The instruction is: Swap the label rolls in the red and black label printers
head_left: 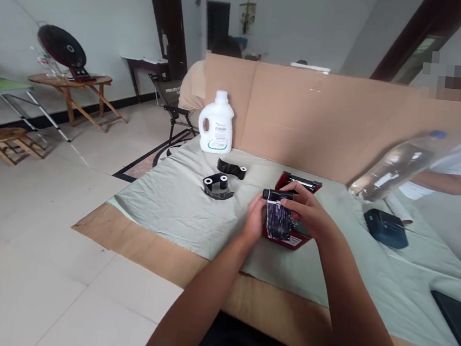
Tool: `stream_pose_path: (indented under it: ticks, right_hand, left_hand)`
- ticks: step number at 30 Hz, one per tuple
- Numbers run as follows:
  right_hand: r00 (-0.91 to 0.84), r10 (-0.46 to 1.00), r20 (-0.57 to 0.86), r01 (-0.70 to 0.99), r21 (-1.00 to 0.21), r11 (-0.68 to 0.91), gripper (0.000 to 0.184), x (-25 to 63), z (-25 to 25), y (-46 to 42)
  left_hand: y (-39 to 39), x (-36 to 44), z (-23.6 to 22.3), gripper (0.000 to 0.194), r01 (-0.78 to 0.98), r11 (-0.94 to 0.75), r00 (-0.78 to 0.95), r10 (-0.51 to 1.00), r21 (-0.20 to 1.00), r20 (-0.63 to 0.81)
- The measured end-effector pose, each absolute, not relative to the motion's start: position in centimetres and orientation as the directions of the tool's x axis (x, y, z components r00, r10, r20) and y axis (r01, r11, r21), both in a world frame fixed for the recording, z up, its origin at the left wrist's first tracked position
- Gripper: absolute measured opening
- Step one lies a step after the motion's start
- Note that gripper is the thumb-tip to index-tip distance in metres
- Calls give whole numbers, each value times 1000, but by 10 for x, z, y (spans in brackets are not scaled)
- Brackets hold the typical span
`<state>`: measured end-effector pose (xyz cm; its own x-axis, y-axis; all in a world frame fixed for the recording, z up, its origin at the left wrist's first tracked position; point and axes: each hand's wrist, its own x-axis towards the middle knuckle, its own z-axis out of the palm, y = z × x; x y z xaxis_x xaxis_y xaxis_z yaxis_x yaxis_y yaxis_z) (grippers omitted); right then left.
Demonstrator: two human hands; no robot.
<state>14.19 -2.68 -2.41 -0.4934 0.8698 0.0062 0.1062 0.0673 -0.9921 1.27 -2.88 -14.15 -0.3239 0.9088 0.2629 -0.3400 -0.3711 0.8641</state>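
A roll of black ribbon point(278, 221) hangs partly unwound, its shiny film draped down over the front of a red printer point(294, 241) with the lid tipped back. My right hand point(307, 209) is closed on the upper part of this ribbon roll, thumb and fingers along its core. At the roll's left end is my left hand point(255, 214), fingers bent against it; some fingertips are hidden behind the ribbon and printer. To the left on the cloth lie loose ribbon spools point(215, 181) and another strip of black ribbon point(231, 168) with a white-cored spool.
A white jug point(218, 124) stands before a cardboard screen point(301, 120). On the right are a large clear bottle point(396, 164), a dark boxy device point(386, 228) and a black flat object point(455, 320). Another person's arm point(445, 182) shows there. The wooden table edge point(138, 240) runs in front.
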Motion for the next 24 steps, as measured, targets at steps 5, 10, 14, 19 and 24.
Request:
stream_pose_path:
  ticks: [5,10,14,19,24]
  right_hand:
    - [-515,857,-21,211,-972,103,32,171,-10,-19]
    - [-590,807,25,241,-948,206,22,175,-3,-16]
    - [-641,766,52,239,-935,263,26,180,-5,-15]
    - [-715,698,-37,268,-937,225,29,187,-1,-13]
    - [-761,621,-188,326,-938,116,22,188,-4,-10]
  left_hand:
    - [-53,7,-124,39,-367,-452,-309,883,813,352]
    - [-67,13,-117,36,-261,-464,-370,858,847,356]
    - [-61,15,-127,37,-215,-476,-364,849,853,382]
    - [-57,1,-130,56,-85,-556,-198,823,827,533]
    - [-61,-13,-120,71,104,-651,32,758,752,652]
